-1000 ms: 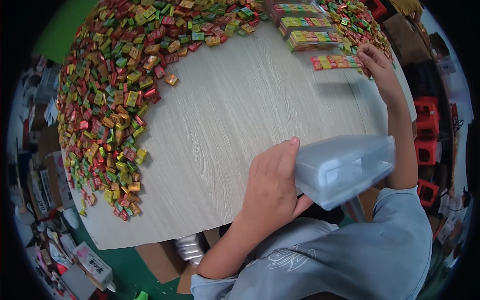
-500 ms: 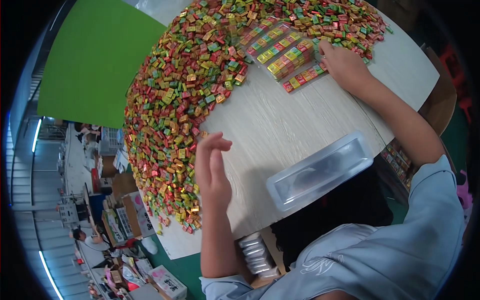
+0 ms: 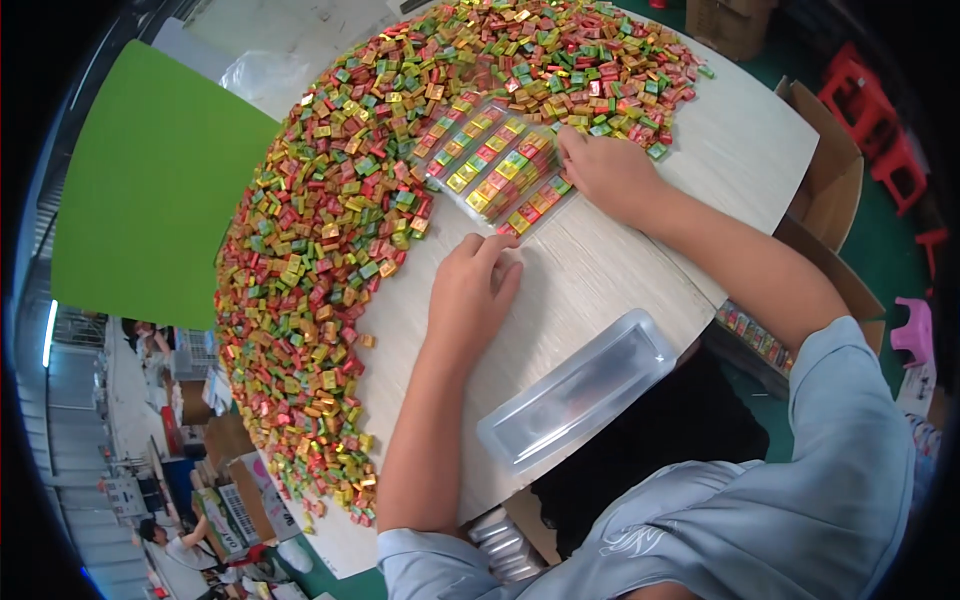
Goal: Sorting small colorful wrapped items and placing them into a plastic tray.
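Note:
Several clear plastic boxes (image 3: 478, 152), filled with rows of small foil-wrapped sweets in red, yellow, green and orange, lie side by side at the edge of a big heap of sweets (image 3: 330, 215). My right hand (image 3: 612, 178) pinches the right end of the nearest box. My left hand (image 3: 472, 300) is at that box's left end; its fingers are bent, the thumb stands apart, and no object shows inside it. An unfilled clear plastic tray (image 3: 580, 390) rests by the table edge in front of me.
The pale wooden table (image 3: 400, 350) has a curved heap along its far and left sides. Beyond it stands a green panel (image 3: 150, 190). Cartons (image 3: 825, 150) and red stools (image 3: 860, 95) are at the right. A person (image 3: 185, 545) is at the far lower left.
My left hand has moved away from the heap, inward to the near box's left end. My right hand stays at the right end. The whole view has shifted a little.

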`<state>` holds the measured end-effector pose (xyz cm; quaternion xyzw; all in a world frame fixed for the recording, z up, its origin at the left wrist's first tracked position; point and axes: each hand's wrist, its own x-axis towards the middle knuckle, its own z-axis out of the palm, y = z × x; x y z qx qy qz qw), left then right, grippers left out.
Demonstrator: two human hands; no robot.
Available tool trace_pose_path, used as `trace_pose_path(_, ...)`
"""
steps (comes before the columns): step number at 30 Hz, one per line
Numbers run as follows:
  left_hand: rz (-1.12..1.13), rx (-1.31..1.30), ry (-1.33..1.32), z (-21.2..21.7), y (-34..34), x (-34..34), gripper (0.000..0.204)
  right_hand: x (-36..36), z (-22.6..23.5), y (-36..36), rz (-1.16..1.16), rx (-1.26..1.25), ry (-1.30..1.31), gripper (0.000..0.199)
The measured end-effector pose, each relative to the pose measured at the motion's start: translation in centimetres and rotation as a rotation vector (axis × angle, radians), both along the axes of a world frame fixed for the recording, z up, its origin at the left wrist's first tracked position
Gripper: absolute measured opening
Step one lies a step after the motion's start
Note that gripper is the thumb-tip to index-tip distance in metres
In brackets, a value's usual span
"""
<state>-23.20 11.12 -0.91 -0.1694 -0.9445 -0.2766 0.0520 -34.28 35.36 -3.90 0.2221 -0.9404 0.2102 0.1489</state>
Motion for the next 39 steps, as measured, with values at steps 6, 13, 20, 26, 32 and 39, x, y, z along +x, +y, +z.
trace_pose_path(6,-0.094,-0.044,0.189,-1.2,0.3,-1.4,0.019,-0.1,-0.2,1.3,-0.030,0.003,0.079,0.019)
trace_pose_path(13,-0.025,-0.055,0.196,-1.3,0.0,-1.4,0.014,-0.2,0.2,0.8,-0.022,0.078,0.053,0.017)
trace_pose_path(20,-0.065,-0.020,0.265,-2.1,-1.0,-1.3,0.013,0.6,1.2,1.2,0.015,0.056,0.153,0.016)
trace_pose_path(26,-0.079,-0.009,0.255,-2.1,-0.8,-1.5,0.013,-1.9,8.3,-0.9,0.324,0.049,0.101,0.040)
trace_pose_path(32,-0.075,-0.003,0.258,-2.6,-0.9,-1.4,0.013,-8.7,11.3,-7.6,0.600,0.281,-0.079,0.052)
trace_pose_path(39,-0.072,0.037,0.267,-2.9,-0.7,-1.4,0.014,-12.1,10.0,-9.2,0.692,0.370,-0.148,0.052)
